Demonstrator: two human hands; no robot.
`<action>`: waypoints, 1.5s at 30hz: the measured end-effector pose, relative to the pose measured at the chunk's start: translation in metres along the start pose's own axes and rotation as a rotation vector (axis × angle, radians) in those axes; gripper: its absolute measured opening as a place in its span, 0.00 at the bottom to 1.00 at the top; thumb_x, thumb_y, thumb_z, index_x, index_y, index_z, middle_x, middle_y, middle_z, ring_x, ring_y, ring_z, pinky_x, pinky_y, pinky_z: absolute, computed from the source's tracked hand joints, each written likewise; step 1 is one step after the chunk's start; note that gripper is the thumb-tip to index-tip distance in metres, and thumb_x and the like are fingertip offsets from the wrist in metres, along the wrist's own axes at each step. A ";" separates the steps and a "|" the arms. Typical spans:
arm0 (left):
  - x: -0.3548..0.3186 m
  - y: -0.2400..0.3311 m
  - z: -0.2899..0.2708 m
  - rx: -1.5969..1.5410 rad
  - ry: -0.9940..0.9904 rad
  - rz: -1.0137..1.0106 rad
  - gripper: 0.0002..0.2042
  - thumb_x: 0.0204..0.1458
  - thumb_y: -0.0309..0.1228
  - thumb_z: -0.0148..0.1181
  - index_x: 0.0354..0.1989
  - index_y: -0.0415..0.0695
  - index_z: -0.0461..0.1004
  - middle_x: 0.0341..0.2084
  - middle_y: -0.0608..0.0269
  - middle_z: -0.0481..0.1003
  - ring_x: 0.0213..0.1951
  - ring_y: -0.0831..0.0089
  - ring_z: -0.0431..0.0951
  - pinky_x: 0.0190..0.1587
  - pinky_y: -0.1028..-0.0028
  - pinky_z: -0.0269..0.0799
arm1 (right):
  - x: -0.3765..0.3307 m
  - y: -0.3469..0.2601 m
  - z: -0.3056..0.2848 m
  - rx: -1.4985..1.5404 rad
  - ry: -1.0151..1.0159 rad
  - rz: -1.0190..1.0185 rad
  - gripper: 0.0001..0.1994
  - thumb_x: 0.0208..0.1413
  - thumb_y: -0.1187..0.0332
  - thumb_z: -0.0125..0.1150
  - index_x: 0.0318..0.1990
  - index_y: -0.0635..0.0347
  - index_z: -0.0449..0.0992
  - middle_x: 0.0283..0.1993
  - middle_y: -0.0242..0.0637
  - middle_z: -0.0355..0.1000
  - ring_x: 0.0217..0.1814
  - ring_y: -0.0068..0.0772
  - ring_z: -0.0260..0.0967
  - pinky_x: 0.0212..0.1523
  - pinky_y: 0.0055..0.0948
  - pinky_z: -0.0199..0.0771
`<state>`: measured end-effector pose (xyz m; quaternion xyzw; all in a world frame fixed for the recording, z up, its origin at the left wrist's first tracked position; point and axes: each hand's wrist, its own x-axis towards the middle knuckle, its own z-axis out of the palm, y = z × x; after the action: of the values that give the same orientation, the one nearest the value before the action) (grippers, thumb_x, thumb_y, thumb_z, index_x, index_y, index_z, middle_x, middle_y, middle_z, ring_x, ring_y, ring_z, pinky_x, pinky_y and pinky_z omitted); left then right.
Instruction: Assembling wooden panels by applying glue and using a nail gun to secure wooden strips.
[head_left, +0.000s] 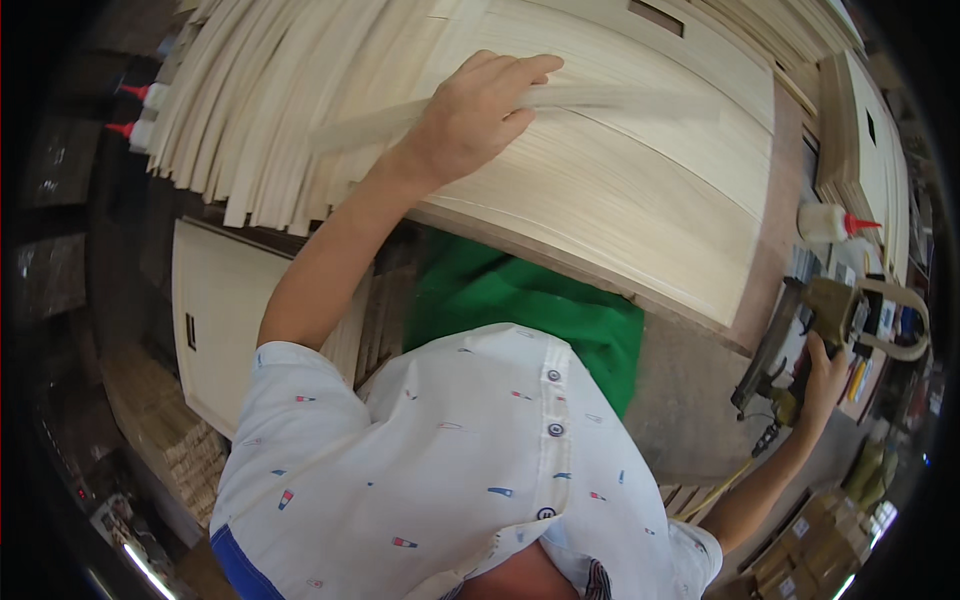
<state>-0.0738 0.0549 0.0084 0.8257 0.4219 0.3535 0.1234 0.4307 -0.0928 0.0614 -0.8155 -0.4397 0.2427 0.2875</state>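
My left hand (478, 118) is closed around a thin, pale wooden strip (625, 100), blurred by motion, which sticks out on both sides of the fist. Below it, a pale wooden panel (640, 185) with lengthwise seams lies on the workbench. Off to the far right, my right hand (824, 382) grips the handle of a nail gun (830, 305). A thin yellow hose (725, 487) runs beneath that tool. Beside the panel's right end lies a white glue bottle (821, 223) with a red nozzle.
Many loose wooden strips (235, 100) are piled at the left, with glue bottles (143, 134) beyond them. Stacked panels (843, 130) stand at the far right. Another panel (228, 318) leans below the bench at left. Cardboard boxes (815, 545) sit at lower right.
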 end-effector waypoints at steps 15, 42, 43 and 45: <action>0.025 -0.061 -0.025 -0.040 -0.372 -0.411 0.16 0.54 0.32 0.59 0.49 0.40 0.77 0.44 0.57 0.77 0.46 0.67 0.76 0.53 0.69 0.69 | 0.002 -0.006 -0.003 -0.015 0.016 0.078 0.10 0.55 0.65 0.61 0.31 0.64 0.73 0.22 0.29 0.67 0.18 0.20 0.64 0.18 0.22 0.62; -0.018 -0.003 0.053 0.160 0.028 0.102 0.14 0.46 0.24 0.62 0.43 0.41 0.75 0.44 0.57 0.74 0.48 0.58 0.72 0.52 0.63 0.68 | -0.004 -0.010 0.002 -0.150 0.102 0.069 0.12 0.55 0.62 0.62 0.30 0.63 0.72 0.19 0.28 0.65 0.18 0.20 0.62 0.19 0.24 0.60; -0.018 -0.005 0.057 0.186 0.029 0.090 0.14 0.46 0.24 0.62 0.43 0.41 0.75 0.44 0.57 0.74 0.48 0.58 0.72 0.52 0.63 0.68 | -0.004 -0.009 0.002 -0.134 0.101 0.061 0.13 0.55 0.62 0.62 0.29 0.63 0.72 0.19 0.28 0.64 0.17 0.20 0.61 0.19 0.24 0.60; -0.017 -0.009 0.064 0.111 -0.007 0.105 0.14 0.46 0.25 0.62 0.43 0.41 0.75 0.43 0.58 0.74 0.47 0.58 0.72 0.51 0.63 0.69 | -0.006 -0.013 0.005 -0.131 0.109 0.035 0.13 0.56 0.62 0.62 0.28 0.63 0.71 0.19 0.27 0.64 0.17 0.20 0.60 0.19 0.23 0.59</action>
<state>-0.0419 0.0528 -0.0498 0.8534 0.3968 0.3328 0.0601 0.4176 -0.0909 0.0675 -0.8520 -0.4242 0.1738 0.2528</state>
